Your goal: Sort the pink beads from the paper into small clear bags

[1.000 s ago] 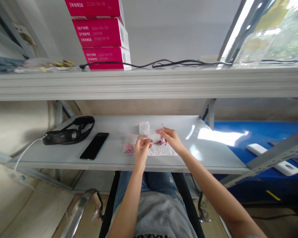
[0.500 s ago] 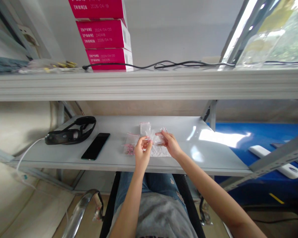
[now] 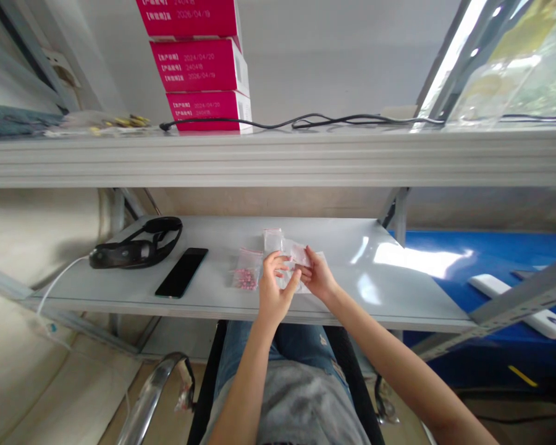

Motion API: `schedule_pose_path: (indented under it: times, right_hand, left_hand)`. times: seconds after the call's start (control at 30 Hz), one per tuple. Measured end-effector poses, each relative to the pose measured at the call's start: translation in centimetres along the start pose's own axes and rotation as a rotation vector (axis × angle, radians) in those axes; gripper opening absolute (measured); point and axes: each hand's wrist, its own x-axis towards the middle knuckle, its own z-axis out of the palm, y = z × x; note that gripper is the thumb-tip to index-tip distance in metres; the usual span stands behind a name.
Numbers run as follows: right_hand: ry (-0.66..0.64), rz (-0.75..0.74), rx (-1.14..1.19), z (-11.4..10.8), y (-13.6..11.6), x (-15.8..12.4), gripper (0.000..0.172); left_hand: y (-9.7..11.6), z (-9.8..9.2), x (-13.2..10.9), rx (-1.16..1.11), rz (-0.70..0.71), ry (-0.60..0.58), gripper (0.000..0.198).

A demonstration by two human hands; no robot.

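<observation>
My right hand (image 3: pixel 318 275) pinches a small clear zip bag (image 3: pixel 296 252) over the shelf. Close on its left, my left hand (image 3: pixel 275 287) has its thumb and fingers apart, with nothing visible gripped in it; its fingertips are near the held bag. To the left lies a clear zip bag with small red and pink pieces (image 3: pixel 246 278). Behind my hands is another small clear bag (image 3: pixel 273 240). Whitish material (image 3: pixel 306 287) lies under my hands, partly covered by them, and I cannot make out its exact kind.
A black phone (image 3: pixel 182 272) and a black strapped device (image 3: pixel 136 247) with a white cable lie to the left. An upper shelf edge (image 3: pixel 278 161) crosses in front, bearing stacked red boxes (image 3: pixel 199 65) and a black cable (image 3: pixel 324 120). A metal post (image 3: pixel 523 296) slants at the right.
My left hand has loosened from the clear bag, its thumb and fingers moving apart. My right hand still holds the bag, now turned flatter. The view has shifted slightly.
</observation>
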Motion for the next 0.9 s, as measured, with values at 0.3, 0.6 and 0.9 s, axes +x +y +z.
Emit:
schedule_pose_path:
  times: [0.3,0.6,0.9]
  right_hand:
    - [-0.079,0.071,0.075,-0.9,0.4,0.3,0.031]
    - [-0.050,0.108,0.216,-0.6,0.1,0.0,0.028]
    - [-0.103,0.204,0.261,-0.9,0.0,0.3,0.029]
  left_hand:
    - [0.2,0.0,-0.1,0.224,0.106,-0.067,0.045]
    - [0.6,-0.1,0.2,0.287,0.130,-0.104,0.049]
    - [1.7,-0.6,3.6,0.366,0.185,-0.220,0.021]
